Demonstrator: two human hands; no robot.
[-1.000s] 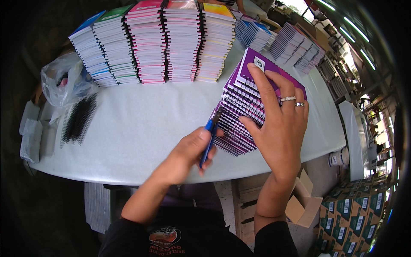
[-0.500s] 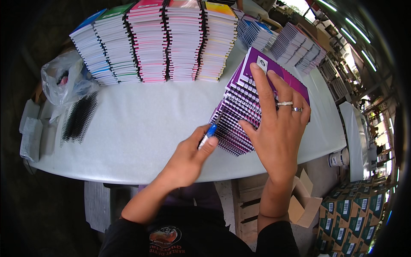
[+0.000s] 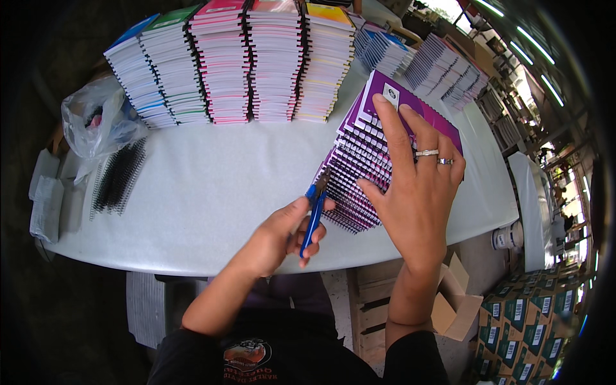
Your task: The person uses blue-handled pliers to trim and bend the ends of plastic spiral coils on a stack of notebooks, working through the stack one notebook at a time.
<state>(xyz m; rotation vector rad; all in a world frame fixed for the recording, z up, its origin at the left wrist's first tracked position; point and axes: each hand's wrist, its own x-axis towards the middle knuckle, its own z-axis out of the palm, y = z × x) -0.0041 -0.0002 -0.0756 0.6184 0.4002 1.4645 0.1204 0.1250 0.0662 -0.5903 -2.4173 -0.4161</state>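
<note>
My left hand (image 3: pixel 277 236) is closed around small blue-handled flush cutters (image 3: pixel 312 224), whose dark jaws point at the coil edges of a stack of purple spiral notebooks (image 3: pixel 433 117). The jaw tips appear to be at the stack's side, but whether they touch a coil I cannot tell. Over the top notebook lies my right hand (image 3: pixel 420 202), wearing rings, with its fingers spread on the purple cover and its thumb against the dark coils (image 3: pixel 351 192). Part of the cover is hidden beneath that hand.
Tall notebook stacks with blue, green, pink and yellow covers (image 3: pixel 273 70) line the table's far side. More notebooks (image 3: pixel 446 70) lie at far right. Loose black coils (image 3: pixel 119 179) and a clear plastic bag (image 3: pixel 99 122) lie left. Cartons (image 3: pixel 526 327) stand below, right of the table (image 3: pixel 212 192).
My left hand has turned and loosened its fingers, so the cutters now show along their length and stand more upright. My right hand and the purple stack stay nearly in place.
</note>
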